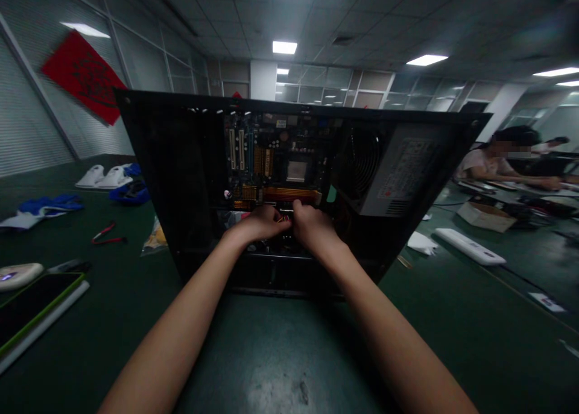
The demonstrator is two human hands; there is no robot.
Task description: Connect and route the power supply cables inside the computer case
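Note:
An open black computer case (190,263) stands in front of me on the green table, its inside facing me. Both of my hands reach into its lower middle, just below the gold-coloured slots of the motherboard (275,141). My left hand (260,222) is closed in a pinch, with thin red and yellow wires (284,219) at its fingertips. Close beside it, my right hand (313,226) has its fingers curled together; whatever is between them is hidden. A silver power supply (398,173) with a fan grille is fixed at the upper right of the case.
On the left of the table (271,348) lie a green-edged phone (40,302), a red cable (105,233), blue-and-white gloves (49,205) and a plastic bag (155,239). To the right are a white power strip (470,246) and an open box (486,215). Another person (491,161) sits farther right.

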